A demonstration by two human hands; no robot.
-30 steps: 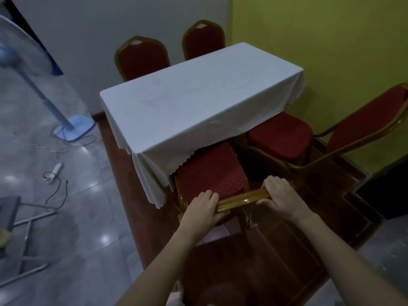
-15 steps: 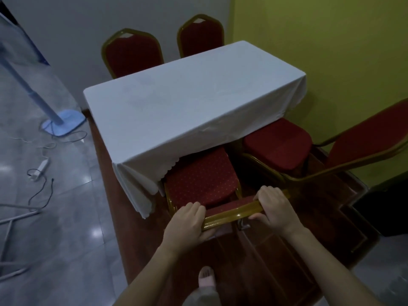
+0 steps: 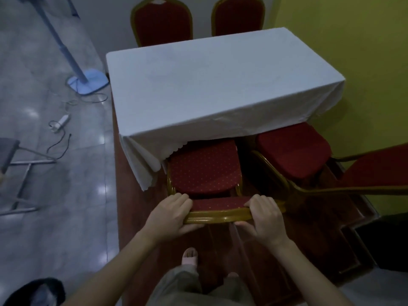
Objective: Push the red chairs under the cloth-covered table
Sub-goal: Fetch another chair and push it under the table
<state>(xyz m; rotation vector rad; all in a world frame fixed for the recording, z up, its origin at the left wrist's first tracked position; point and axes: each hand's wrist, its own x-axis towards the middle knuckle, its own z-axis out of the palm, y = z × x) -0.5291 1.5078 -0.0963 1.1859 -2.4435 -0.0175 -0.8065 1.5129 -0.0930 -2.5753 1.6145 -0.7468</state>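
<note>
Counted 4 red chairs around 1 cloth-covered counter (image 3: 212,85): 2 far chairs at the far edge, the left one (image 3: 162,21) and the right one (image 3: 239,17), both showing only their backs above the white cloth; 1 near chair (image 3: 204,171) at the near edge; 1 side chair (image 3: 293,153) by the near-right corner, standing at an angle.

Saw 2 hands on the near chair's gold top rail (image 3: 218,216): left hand (image 3: 171,214) at the rail's left end, right hand (image 3: 266,217) at its right end. Fingers (image 3: 181,198) of both wrapped over the rail, thumbs underneath, clamped on it. Near chair's dotted seat partly under the cloth's scalloped hem, its back half out in the open. Side chair's seat just under the cloth at its front, its back (image 3: 375,171) reaching well out toward the right edge of view and cut off there.

Stood on a brown wooden platform (image 3: 136,208), with grey glossy floor tiles (image 3: 72,195) to the left, a pale wall behind and a yellow wall (image 3: 353,36) on the right. Noted 1 fan stand (image 3: 87,81) with a blue base near the counter's far-left corner, 1 power strip (image 3: 60,122) with a dark cord on the tiles, and 1 metal frame (image 3: 24,168) cut off at the left.

Could not make out the counter's legs under the cloth, nor a dark shape at the bottom-left corner of view. Glimpsed 1 slippered foot (image 3: 189,256) below the rail.
</note>
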